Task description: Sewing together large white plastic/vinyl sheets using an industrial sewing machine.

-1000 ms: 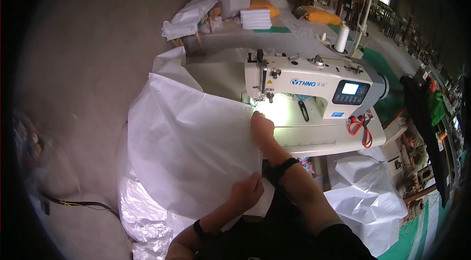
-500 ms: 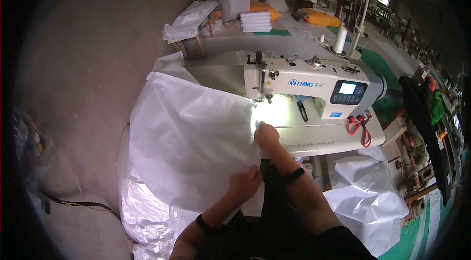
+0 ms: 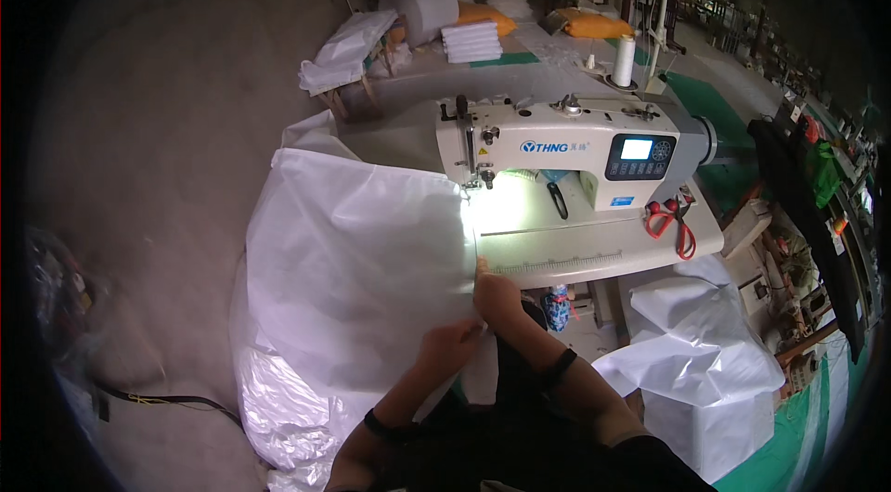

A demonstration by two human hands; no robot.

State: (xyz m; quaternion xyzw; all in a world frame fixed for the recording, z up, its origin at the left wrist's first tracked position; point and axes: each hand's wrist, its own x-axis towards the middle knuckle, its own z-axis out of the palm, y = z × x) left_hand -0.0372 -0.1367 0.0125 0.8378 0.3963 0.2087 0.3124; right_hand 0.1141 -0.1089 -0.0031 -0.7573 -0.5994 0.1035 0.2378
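Observation:
A large sheet of white plastic-like fabric (image 3: 371,241) drapes over the left of the sewing machine (image 3: 566,147), its right edge running under the lit needle area. Below the front edge of the table, my right hand (image 3: 497,297) is closed on that right edge, with a finger up near the table edge. Just to its lower left my left hand (image 3: 447,345) is also closed, gripping the same edge with its fingers partly hidden. A short flap of the fabric hangs down beneath the two hands.
On the machine bed (image 3: 594,237) lie red-handled scissors (image 3: 685,237) and a small black tool (image 3: 557,200). A white thread cone (image 3: 624,60) stands behind. More white sheeting (image 3: 705,343) is heaped at the lower right. A cable (image 3: 172,388) crosses the floor at left.
My right hand has slid down the fabric edge, away from the needle and closer to my left hand. A flap of fabric now shows below the hands. The view has shifted slightly.

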